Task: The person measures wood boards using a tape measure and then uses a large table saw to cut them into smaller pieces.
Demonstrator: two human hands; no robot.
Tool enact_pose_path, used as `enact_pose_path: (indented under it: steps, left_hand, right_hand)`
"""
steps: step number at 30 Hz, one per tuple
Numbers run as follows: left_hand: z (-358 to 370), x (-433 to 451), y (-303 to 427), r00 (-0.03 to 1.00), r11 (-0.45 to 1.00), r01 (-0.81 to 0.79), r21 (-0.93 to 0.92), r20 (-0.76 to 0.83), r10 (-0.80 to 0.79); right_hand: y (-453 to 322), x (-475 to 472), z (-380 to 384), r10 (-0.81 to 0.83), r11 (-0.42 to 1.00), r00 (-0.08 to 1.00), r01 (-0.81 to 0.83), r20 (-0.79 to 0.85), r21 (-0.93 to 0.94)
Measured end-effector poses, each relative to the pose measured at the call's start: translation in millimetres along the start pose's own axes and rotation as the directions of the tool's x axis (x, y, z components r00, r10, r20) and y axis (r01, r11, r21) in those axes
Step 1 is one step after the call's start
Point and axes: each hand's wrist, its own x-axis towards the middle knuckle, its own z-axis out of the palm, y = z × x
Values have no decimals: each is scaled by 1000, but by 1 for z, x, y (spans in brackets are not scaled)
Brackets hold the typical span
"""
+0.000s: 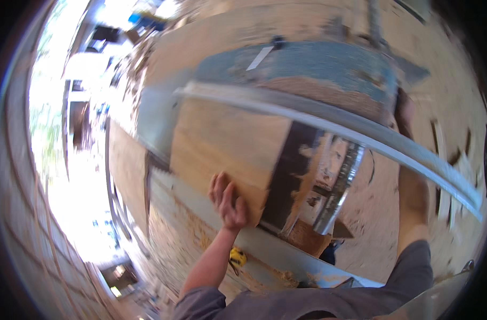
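Observation:
A rectangular wooden board (227, 148) lies flat on a grey metal machine table (153, 120). On the board's near part rests my left hand (229, 202), fingers slightly bent and not wrapped round anything. A long metal fence or rail (327, 120) crosses along the board's far edge and runs down to the right. My right arm reaches beneath this rail, and my right hand (404, 110) is at the right end of a blue, sawdust-covered machine part (307, 60); its fingers are hidden. To the board's right are a dark panel (287, 176) and a shiny ribbed metal cylinder (341, 188).
A yellow tape measure (237, 257) sits near my left forearm on the sawdust-strewn near edge. Another wooden panel (127, 168) stands at the left. Wood scraps (443, 172) lie on the dusty floor at right, and a wood pile (135, 68) is at upper left.

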Motion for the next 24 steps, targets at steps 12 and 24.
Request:
enact_pose_path:
  steps: [12,24]
  left_hand:
    - [-23,-16,10,987,986,160,-35,2,-160]
    - [-23,-23,-2,974,969,146,-198,-143,-176]
  right_hand:
    - [103,-105,-70,281,664,917,27,283,-747]
    - [-248,-266,-219,74,969,766,97,639,-228]
